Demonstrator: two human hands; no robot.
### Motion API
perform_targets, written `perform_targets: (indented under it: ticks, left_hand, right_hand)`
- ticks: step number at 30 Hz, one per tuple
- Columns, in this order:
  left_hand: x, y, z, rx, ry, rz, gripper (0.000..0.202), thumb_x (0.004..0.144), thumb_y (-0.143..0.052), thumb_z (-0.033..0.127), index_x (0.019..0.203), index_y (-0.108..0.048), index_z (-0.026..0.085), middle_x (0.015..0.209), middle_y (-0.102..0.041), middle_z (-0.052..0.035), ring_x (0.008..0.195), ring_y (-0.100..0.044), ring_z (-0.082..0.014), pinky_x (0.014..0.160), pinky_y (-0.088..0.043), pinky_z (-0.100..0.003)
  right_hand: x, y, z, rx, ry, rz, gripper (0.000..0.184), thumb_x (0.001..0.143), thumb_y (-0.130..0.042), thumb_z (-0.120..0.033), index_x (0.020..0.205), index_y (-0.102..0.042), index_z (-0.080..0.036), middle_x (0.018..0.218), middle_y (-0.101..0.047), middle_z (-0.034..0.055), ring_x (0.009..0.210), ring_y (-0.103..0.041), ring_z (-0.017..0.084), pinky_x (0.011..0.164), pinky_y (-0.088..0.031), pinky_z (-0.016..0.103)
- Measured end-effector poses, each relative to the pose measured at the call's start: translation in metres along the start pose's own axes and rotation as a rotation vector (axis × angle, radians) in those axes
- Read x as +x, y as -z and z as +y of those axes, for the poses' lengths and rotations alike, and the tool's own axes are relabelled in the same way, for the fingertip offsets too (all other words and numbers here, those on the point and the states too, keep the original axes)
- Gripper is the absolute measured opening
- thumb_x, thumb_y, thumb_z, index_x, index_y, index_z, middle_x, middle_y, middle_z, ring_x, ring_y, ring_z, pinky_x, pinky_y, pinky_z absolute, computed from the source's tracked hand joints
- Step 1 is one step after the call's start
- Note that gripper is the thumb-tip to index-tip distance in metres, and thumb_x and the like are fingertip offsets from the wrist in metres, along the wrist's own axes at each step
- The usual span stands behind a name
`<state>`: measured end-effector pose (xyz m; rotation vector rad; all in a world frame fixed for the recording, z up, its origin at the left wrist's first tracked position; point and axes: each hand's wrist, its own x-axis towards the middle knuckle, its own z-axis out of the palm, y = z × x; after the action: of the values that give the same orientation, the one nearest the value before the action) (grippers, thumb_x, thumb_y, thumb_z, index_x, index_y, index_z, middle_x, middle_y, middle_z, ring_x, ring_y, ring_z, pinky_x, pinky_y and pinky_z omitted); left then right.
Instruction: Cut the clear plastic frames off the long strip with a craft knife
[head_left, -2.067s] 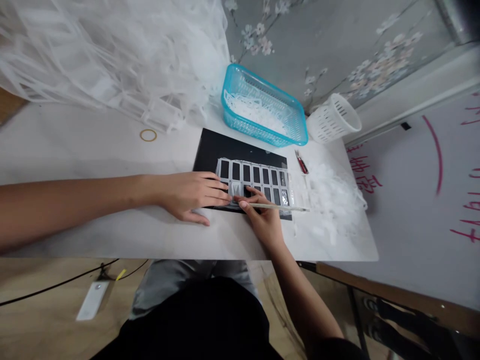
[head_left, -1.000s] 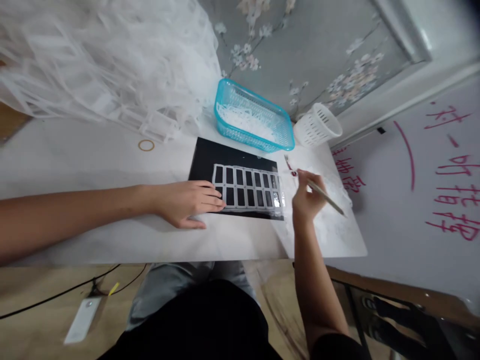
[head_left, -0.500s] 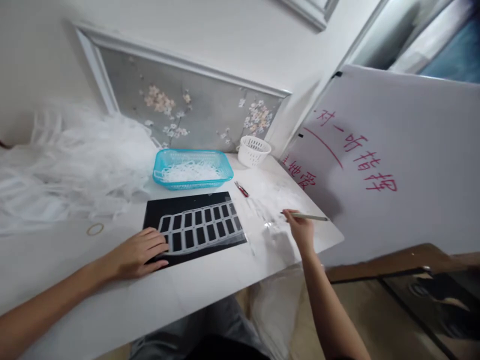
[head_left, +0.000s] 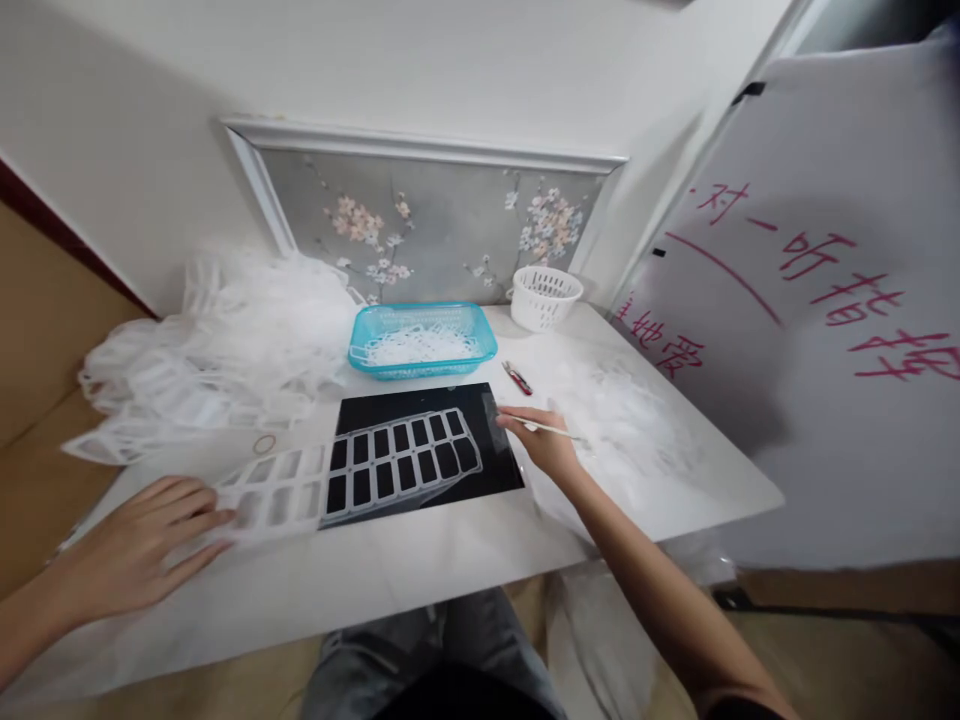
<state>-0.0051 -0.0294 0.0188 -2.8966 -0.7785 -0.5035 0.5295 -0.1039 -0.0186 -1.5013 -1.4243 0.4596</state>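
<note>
A white plastic grid sheet with rectangular windows lies half on a black mat and half on the white table. My left hand rests at the sheet's left end, fingers stretched flat on it. My right hand sits at the mat's right edge, fingers pinched round a thin stick tool that points right.
A turquoise basket of white scraps and a white cup basket stand at the back. A red-handled tool lies behind the mat. Loose white scraps heap at right, white grid sheets pile at left. A rubber band lies nearby.
My left hand has slid the grid sheet leftward, partly off the black mat. My right hand went out to the scrap heap and came back to the mat's edge. My view rose.
</note>
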Motion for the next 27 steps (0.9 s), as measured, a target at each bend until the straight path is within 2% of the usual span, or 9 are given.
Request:
perform_targets:
  ticks: [3, 5, 7, 10, 13, 15, 18, 20, 27]
  left_hand:
    - [-0.015, 0.001, 0.006, 0.096, 0.057, -0.108, 0.017, 0.083, -0.067, 0.047, 0.095, -0.074, 0.037, 0.094, -0.073, 0.0051, 0.091, -0.065, -0.0249, 0.083, -0.053, -0.044]
    - [0.001, -0.002, 0.023, 0.093, 0.098, -0.126, 0.019, 0.086, -0.066, 0.046, 0.096, -0.074, 0.032, 0.103, -0.072, 0.0011, 0.1, -0.064, -0.0277, 0.088, -0.05, -0.047]
    - [0.039, -0.011, 0.05, 0.032, 0.058, -0.097, 0.017, 0.093, -0.06, 0.039, 0.097, -0.073, 0.029, 0.105, -0.071, -0.0012, 0.101, -0.064, -0.025, 0.089, -0.049, -0.042]
    - [0.112, -0.04, 0.1, -0.02, -0.093, -0.094, 0.023, 0.095, -0.059, 0.038, 0.108, -0.071, 0.024, 0.109, -0.07, -0.0065, 0.101, -0.064, -0.0233, 0.089, -0.047, -0.038]
    - [0.173, -0.081, 0.137, 0.026, -0.169, -0.068, 0.026, 0.095, -0.058, 0.036, 0.108, -0.072, 0.017, 0.102, -0.071, -0.0109, 0.097, -0.065, -0.025, 0.083, -0.046, -0.038]
    - [0.194, -0.106, 0.147, 0.041, -0.142, -0.027, 0.03, 0.096, -0.056, 0.037, 0.106, -0.072, 0.014, 0.093, -0.071, -0.0106, 0.088, -0.067, -0.0245, 0.076, -0.047, -0.037]
    - [0.2, -0.134, 0.148, 0.046, -0.076, 0.025, 0.032, 0.098, -0.052, 0.035, 0.106, -0.073, 0.013, 0.083, -0.072, -0.0085, 0.075, -0.069, -0.0229, 0.065, -0.047, -0.034]
    - [0.195, -0.142, 0.144, 0.053, -0.044, 0.043, 0.033, 0.098, -0.051, 0.036, 0.105, -0.074, 0.013, 0.078, -0.072, -0.0074, 0.066, -0.068, -0.0214, 0.057, -0.044, -0.032]
    - [0.191, -0.141, 0.145, 0.138, -0.038, 0.06, 0.035, 0.099, -0.049, 0.037, 0.104, -0.074, 0.013, 0.066, -0.069, -0.0061, 0.054, -0.066, -0.0185, 0.045, -0.036, -0.027]
  right_hand:
    - [0.025, -0.021, -0.004, 0.112, -0.029, -0.079, 0.03, 0.082, -0.073, -0.043, 0.104, -0.078, -0.023, 0.099, -0.079, 0.0072, 0.097, -0.075, 0.028, 0.093, -0.058, 0.044]
    - [0.037, -0.036, -0.005, 0.195, -0.048, -0.154, 0.035, 0.082, -0.073, -0.045, 0.106, -0.077, -0.02, 0.094, -0.079, 0.0076, 0.093, -0.075, 0.026, 0.089, -0.059, 0.041]
    - [0.042, -0.052, -0.002, 0.252, -0.051, -0.207, 0.038, 0.083, -0.071, -0.048, 0.106, -0.077, -0.018, 0.091, -0.079, 0.0075, 0.089, -0.074, 0.024, 0.085, -0.059, 0.038]
    - [0.04, -0.071, 0.004, 0.266, -0.05, -0.237, 0.037, 0.083, -0.07, -0.049, 0.101, -0.077, -0.017, 0.097, -0.078, 0.0086, 0.091, -0.073, 0.023, 0.085, -0.057, 0.037]
    - [0.033, -0.076, 0.013, 0.261, -0.047, -0.279, 0.035, 0.083, -0.07, -0.048, 0.099, -0.077, -0.017, 0.099, -0.078, 0.0085, 0.092, -0.071, 0.022, 0.087, -0.056, 0.036]
    - [0.029, -0.071, 0.018, 0.263, -0.03, -0.325, 0.035, 0.083, -0.07, -0.048, 0.099, -0.077, -0.018, 0.098, -0.078, 0.0076, 0.091, -0.071, 0.022, 0.086, -0.055, 0.035]
    - [0.028, -0.062, 0.02, 0.237, 0.011, -0.397, 0.032, 0.084, -0.07, -0.047, 0.096, -0.077, -0.018, 0.099, -0.078, 0.0072, 0.091, -0.071, 0.022, 0.084, -0.055, 0.034]
    - [0.028, -0.06, 0.018, 0.21, 0.033, -0.421, 0.028, 0.085, -0.07, -0.045, 0.092, -0.077, -0.018, 0.098, -0.078, 0.0067, 0.089, -0.071, 0.022, 0.081, -0.055, 0.033]
    - [0.027, -0.065, 0.012, 0.149, 0.07, -0.391, 0.016, 0.086, -0.071, -0.036, 0.088, -0.076, -0.021, 0.09, -0.077, 0.004, 0.085, -0.072, 0.02, 0.081, -0.055, 0.033]
